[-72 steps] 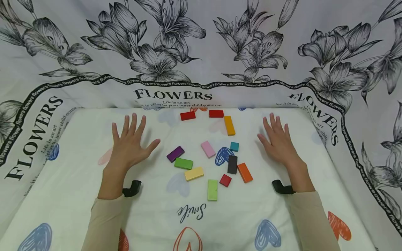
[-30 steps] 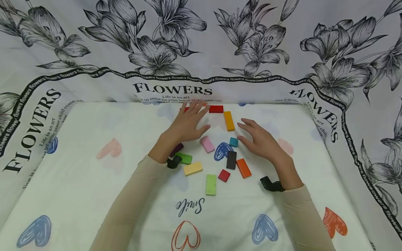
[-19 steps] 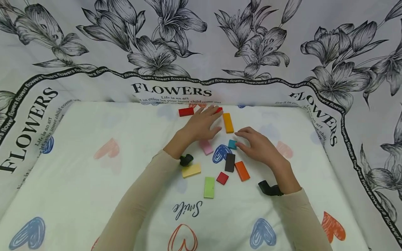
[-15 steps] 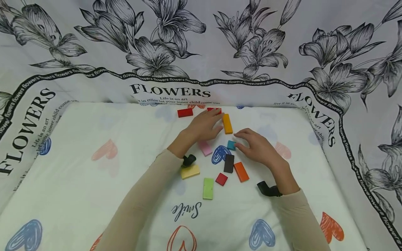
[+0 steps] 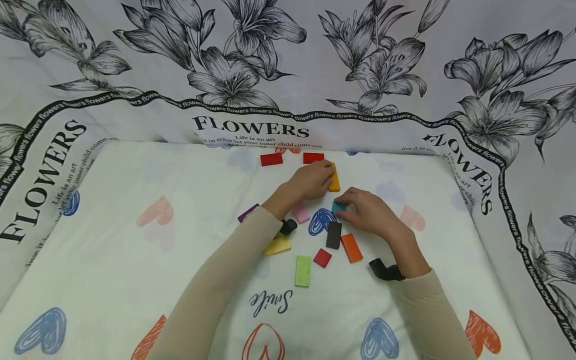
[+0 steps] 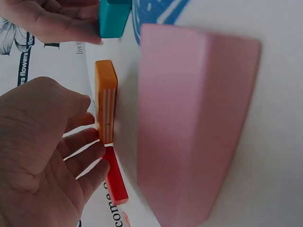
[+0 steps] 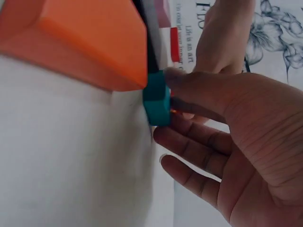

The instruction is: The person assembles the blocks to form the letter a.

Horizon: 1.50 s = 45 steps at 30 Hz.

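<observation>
My left hand (image 5: 311, 181) reaches over the far part of the cloth, fingertips right at an amber-yellow block (image 5: 335, 182). In the left wrist view its fingers bend loosely towards that block, the thumb not closed on it. My right hand (image 5: 370, 214) pinches a small teal block (image 5: 338, 206) between thumb and index finger; the other fingers stay apart from it in the right wrist view. Just beyond the left hand lies a red block (image 5: 313, 158). A pink block (image 6: 189, 113) lies below the left wrist, looming large in the left wrist view and partly covered in the head view.
Near the right hand lie a dark grey block (image 5: 333, 235), an orange block (image 5: 351, 248) and a small red block (image 5: 322, 258). A light green block (image 5: 303, 271) lies nearer. Purple (image 5: 247, 213) and pale yellow (image 5: 277, 246) blocks are partly under the left forearm. Another red block (image 5: 271, 159) lies at the back.
From wide apart, both hands have come in over the blocks. The left has swept right past the red blocks to the amber-yellow one; the right has closed its fingertips on the teal block.
</observation>
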### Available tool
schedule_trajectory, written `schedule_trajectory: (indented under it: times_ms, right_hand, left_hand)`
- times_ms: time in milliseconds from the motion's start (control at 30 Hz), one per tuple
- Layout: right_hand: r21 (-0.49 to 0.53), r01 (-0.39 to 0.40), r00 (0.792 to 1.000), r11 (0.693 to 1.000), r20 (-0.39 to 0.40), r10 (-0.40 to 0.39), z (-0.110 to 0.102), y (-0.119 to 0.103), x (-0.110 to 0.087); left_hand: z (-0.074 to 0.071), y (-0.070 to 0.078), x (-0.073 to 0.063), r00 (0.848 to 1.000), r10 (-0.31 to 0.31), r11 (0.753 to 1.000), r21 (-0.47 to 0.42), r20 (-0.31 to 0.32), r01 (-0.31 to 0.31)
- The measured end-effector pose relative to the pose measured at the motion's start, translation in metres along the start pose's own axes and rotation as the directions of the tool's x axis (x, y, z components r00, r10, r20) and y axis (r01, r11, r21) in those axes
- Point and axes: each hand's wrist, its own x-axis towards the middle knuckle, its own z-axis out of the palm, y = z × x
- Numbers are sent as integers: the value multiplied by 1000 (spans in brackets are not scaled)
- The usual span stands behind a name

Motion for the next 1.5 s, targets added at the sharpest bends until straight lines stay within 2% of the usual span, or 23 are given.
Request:
schedule_trajectory:
  times_ms: [300, 533, 833, 1067, 1267, 1500]
  right_hand:
    - [13, 25, 1000, 1000, -17, -25, 1, 3, -2]
    - [59, 69, 995, 996, -75, -65, 6, 7, 6]
    - [53, 50, 995, 997, -84, -46, -1, 6, 21]
    - [29, 33, 996, 999, -84, -30, 3, 15, 15]
    - [46, 67, 991, 997, -117, -61, 5, 17, 12]
    - [38, 88, 987, 995, -141, -82, 7, 13, 17]
  left_hand:
    - [5, 0, 3, 999, 8, 1000, 27, 33, -9]
    - [2, 0, 2, 997, 33, 997, 66, 63, -37]
    - [-3, 1, 1, 998, 42, 997, 69, 46, -45]
    - [4, 6, 0, 997, 58, 998, 25, 53, -59]
    - [6, 7, -1, 998, 50, 997, 51, 30, -52]
    - [2, 2, -2, 998, 46, 998, 28, 30, -47]
